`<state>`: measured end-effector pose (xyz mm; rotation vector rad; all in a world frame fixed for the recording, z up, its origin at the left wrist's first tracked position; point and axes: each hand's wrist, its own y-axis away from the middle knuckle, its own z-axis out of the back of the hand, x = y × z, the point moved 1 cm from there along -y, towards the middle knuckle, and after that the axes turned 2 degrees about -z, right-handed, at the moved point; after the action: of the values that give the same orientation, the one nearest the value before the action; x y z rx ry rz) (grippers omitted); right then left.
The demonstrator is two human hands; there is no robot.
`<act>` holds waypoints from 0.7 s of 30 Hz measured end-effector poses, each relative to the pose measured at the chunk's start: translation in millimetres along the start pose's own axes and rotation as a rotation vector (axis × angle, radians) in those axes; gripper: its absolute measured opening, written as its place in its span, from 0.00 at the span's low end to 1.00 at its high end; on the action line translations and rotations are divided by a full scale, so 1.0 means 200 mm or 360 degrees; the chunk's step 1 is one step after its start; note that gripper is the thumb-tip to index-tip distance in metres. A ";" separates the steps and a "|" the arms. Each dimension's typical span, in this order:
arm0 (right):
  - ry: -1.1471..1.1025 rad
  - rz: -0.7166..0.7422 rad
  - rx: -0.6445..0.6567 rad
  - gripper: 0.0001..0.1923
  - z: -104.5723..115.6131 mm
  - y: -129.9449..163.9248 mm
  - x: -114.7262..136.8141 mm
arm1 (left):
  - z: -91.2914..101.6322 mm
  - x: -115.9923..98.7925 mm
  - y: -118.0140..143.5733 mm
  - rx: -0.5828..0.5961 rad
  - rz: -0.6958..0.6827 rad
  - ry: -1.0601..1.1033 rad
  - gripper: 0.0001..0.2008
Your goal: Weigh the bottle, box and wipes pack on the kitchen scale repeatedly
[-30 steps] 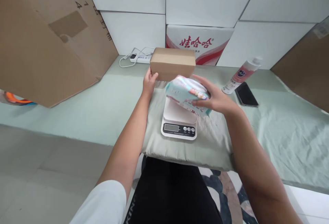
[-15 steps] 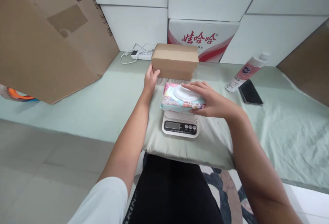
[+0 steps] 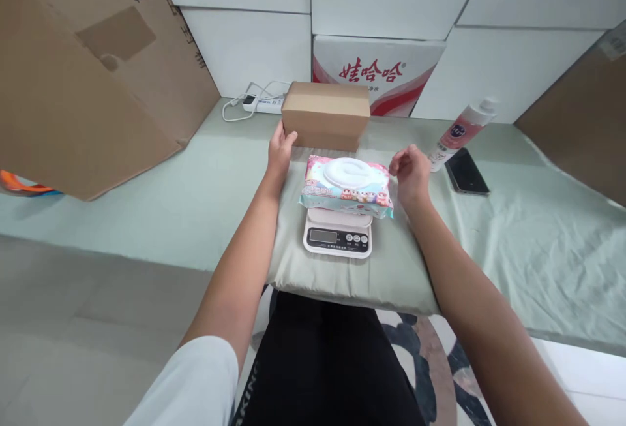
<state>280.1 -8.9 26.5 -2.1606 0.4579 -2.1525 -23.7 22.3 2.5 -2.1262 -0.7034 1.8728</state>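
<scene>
A pack of wet wipes [image 3: 349, 194] with a white lid lies across the top of a white digital kitchen scale [image 3: 337, 243], hiding most of its platform. The display of the scale looks blank. Behind the pack stands a brown cardboard box [image 3: 325, 129]. My left hand [image 3: 280, 150] grips the left edge of this box, thumb on the front face and fingers along the side. Just right of the pack, and apart from it, is my right hand [image 3: 411, 171]. Its fingers are curled in, with nothing visible in them.
A pink-and-white bottle [image 3: 460, 134] leans at the right, by a black phone [image 3: 467, 171]. A white power strip [image 3: 264, 104] with cables lies behind at the left. Large cardboard sheets [image 3: 98, 100] flank the green cloth-covered surface [image 3: 205, 197]. White boxes [image 3: 244, 54] line the back.
My right hand has let go of the pack of wet wipes and drawn off to its right, fingers curling. The pack stays on the scale. My left hand remains at the box; the view shifted slightly.
</scene>
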 end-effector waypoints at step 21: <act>-0.0601 -0.0249 0.0043 0.29 0.00 -0.10 -0.14 | -0.01 0.00 0.01 -0.0034 -0.0012 -0.0035 0.35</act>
<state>284.8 17.1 4.1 -2.5814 0.2378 -1.7341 -22.1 20.9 1.0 -2.1162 -0.7385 1.8958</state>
